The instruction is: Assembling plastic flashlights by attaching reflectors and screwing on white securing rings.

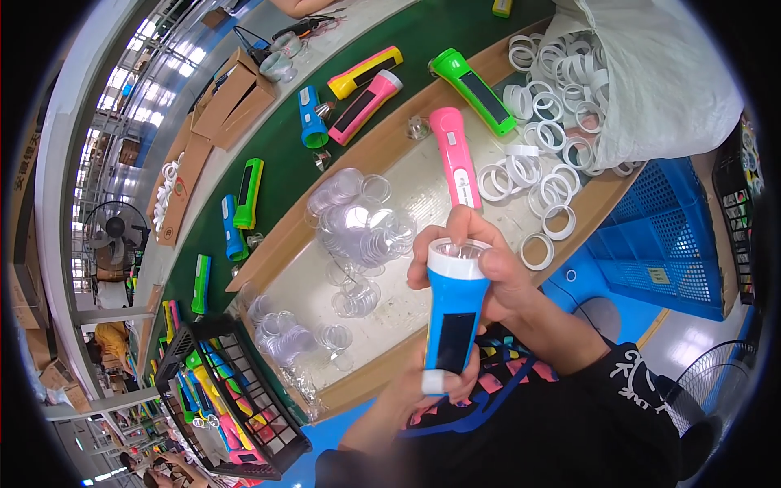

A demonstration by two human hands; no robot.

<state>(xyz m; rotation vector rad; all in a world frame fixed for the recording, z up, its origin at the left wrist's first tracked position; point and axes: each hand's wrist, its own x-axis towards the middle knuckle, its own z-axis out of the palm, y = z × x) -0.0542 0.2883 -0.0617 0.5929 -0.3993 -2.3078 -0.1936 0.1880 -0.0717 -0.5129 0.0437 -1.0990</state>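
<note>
A blue flashlight (456, 302) with a dark panel on its side is held upright in front of me, its head tipped away. My left hand (409, 389) is closed round its lower end; one finger has a white wrapping. Around the head, my right hand (506, 283) grips the white ring (455, 265), with a fingertip at the clear front. Just beyond my hands lie a pink flashlight (455, 154) and several loose white rings (556, 190). To the left, clear round lenses (358, 215) are heaped on the worktable (411, 313).
A green conveyor belt (281, 183) carrying flashlights curves behind the table's cardboard edging. A white sack (675, 89) spills rings at the right, above a blue crate (659, 236). At lower left stands a black crate (281, 439) of flashlights. A fan (712, 390) is at right.
</note>
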